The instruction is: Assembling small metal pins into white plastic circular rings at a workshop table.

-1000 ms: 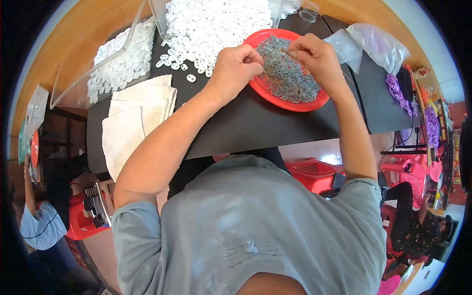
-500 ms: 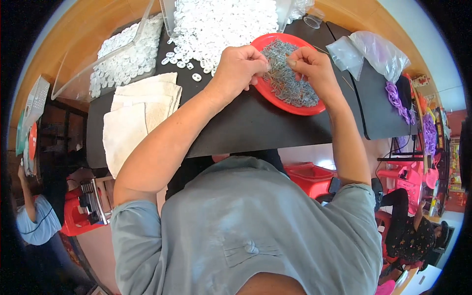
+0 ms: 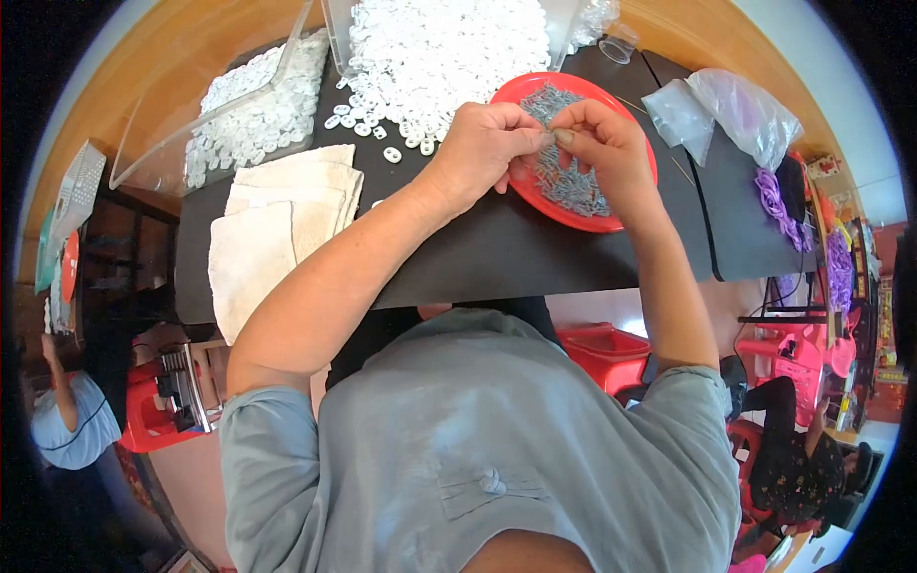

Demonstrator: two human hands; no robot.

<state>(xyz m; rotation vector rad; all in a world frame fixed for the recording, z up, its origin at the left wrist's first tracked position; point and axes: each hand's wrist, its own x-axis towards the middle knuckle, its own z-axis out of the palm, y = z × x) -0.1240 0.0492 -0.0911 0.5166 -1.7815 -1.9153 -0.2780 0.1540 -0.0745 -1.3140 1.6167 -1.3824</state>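
My left hand [image 3: 487, 151] and my right hand [image 3: 608, 155] meet fingertip to fingertip above a red plate [image 3: 586, 223]. Each is closed in a pinch of thumb and forefinger. Whatever they pinch is too small and too covered by the fingers to name. Beneath them, the plate holds a heap of thin grey metal pieces [image 3: 575, 194] that look like screws. A pile of small white plastic parts with two holes [image 3: 444, 67] spreads beyond my left hand. One such white part [image 3: 393, 155] lies apart near my left wrist.
Folded cream cloths [image 3: 253, 248] lie at the table's left. Behind them, a clear bin [image 3: 153, 143] holds more white parts. Clear plastic bags [image 3: 740, 110] and purple cord [image 3: 772, 205] are on the right. A red bin [image 3: 602, 353] stands below the table edge. Two people sit farther off.
My two hands have come together; their fingertips were apart over the plate before. The whole view has shifted slightly.
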